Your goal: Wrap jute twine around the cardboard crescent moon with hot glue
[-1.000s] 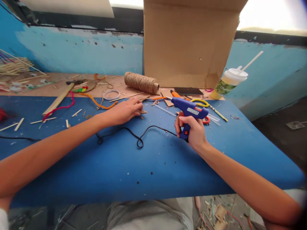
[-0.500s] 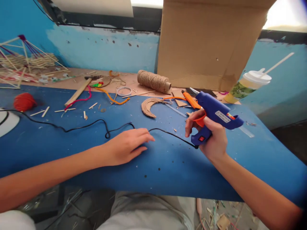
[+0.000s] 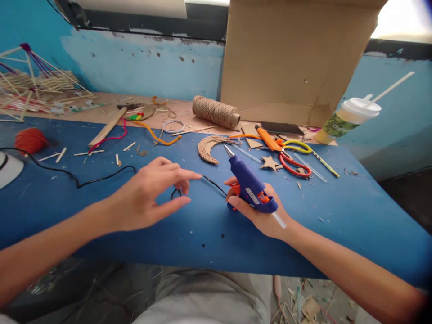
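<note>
This is looking like a craft workshop: a glue gun (image 3: pixel 249 182) is being held above a blue table (image 3: pixel 354 202), where a twine spool (image 3: pixel 214 111), an orange cutter (image 3: pixel 268 138), a cardboard star (image 3: pixel 269 162) and cut sticks (image 3: pixel 61 155) are lying about, while scraps (image 3: pixel 310 308) are littering the floor.

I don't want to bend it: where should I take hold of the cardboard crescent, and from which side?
Pinch the cardboard crescent at its thick middle, probably best from the left with the left hand: it lies flat, its tips narrow toward the right, and the glue gun is near that open side.
</note>
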Motion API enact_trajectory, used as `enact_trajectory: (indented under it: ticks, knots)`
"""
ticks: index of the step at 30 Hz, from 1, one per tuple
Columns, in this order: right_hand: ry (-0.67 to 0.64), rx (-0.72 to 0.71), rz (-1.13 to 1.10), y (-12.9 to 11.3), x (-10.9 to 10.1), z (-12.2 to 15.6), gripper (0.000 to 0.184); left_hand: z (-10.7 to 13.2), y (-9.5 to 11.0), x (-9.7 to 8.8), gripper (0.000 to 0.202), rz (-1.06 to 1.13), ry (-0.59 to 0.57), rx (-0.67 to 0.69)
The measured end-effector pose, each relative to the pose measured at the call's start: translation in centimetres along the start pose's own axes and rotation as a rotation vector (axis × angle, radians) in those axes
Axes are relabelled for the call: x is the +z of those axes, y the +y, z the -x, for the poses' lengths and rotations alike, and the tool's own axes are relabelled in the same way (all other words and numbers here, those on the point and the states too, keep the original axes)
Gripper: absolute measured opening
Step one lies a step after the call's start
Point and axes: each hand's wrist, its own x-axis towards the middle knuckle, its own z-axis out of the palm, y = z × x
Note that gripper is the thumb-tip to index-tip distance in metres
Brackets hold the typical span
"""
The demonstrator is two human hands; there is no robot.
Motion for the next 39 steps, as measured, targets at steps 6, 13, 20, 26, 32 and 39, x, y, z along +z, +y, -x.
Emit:
enact_trajectory:
  ticks: [6,13,20,26,32,39]
  knots:
    - [-0.012,-0.121,0.096,-0.3,-0.3,-0.1,0.034,-2.5,3.9,4.9,0.085,-0.318,0.091,0.301]
    - [-0.031,-0.076,0.032,-0.4,-0.1,0.1,0.018,-3.7,2.9,6.8,0.084,-0.374,0.028,0.272]
    - [-0.005,-0.067,-0.026,-0.3,-0.3,0.2,0.024,-3.1,1.7,7.5,0.092,-0.352,-0.025,0.230]
    - [0.043,0.022,-0.098,0.0,-0.2,0.0,0.035,-3.1,0.4,7.7,0.062,-0.365,-0.067,0.170]
    - [0.273,0.130,-0.222,-0.7,-1.1,-0.8,0.045,-2.1,-2.2,6.7,0.033,-0.196,-0.126,0.182]
    - [0.316,0.164,-0.286,-0.3,-1.9,-1.4,0.055,-1.3,-3.4,4.4,0.029,0.033,-0.030,-0.093]
